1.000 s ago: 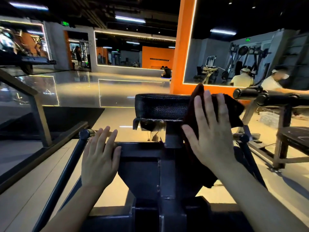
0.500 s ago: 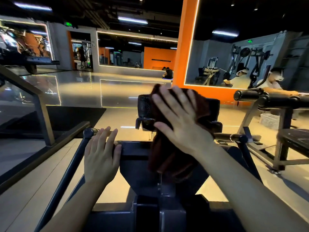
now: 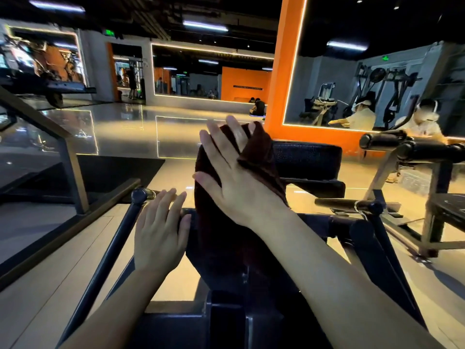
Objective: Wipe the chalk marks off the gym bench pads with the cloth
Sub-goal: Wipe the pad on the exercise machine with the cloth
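Right hand [image 3: 241,182] has slid left along the far black pad [image 3: 307,159], fingers straight, pressing the dark cloth [image 3: 259,157] onto its left end. Left hand [image 3: 158,235] is resting flat, fingers relaxed, on the near frame [image 3: 339,222].

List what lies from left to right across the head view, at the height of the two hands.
black bar → left hand, flat on the frame → dark cloth → right hand, pressing the cloth to the bench pad → roller pads of the neighbouring machine.
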Action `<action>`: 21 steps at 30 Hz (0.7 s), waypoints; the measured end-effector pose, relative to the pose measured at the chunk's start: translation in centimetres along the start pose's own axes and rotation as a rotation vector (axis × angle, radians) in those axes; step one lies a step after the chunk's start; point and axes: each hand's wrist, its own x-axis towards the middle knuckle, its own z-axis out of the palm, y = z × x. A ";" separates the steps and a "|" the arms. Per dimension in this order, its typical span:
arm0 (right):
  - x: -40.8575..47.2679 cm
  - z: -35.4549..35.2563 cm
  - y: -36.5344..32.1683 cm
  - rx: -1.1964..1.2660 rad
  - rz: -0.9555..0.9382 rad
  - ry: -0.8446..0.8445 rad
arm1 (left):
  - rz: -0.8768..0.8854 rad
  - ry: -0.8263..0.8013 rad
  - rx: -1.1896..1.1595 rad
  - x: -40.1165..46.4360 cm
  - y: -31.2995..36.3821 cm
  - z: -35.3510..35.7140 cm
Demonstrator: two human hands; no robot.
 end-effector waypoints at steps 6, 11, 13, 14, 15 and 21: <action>-3.5 -2.3 6.7 -0.067 0.066 0.038 | 0.018 0.021 -0.033 0.1 0.1 -0.2; -7.1 -3.4 10.6 -0.177 0.367 0.115 | 0.041 0.056 -0.033 0.0 0.1 0.1; -6.7 -2.6 9.7 -0.131 0.415 0.189 | 0.043 0.057 -0.035 0.1 -0.1 0.3; -6.2 -2.3 9.1 -0.122 0.416 0.203 | 0.044 0.051 -0.039 0.1 -0.2 0.3; -5.5 -2.3 8.7 -0.129 0.405 0.202 | 0.044 0.046 -0.042 0.1 -0.1 0.4; 0.1 -1.2 3.1 -0.155 0.074 0.062 | 0.026 0.036 -0.012 0.1 -0.1 0.2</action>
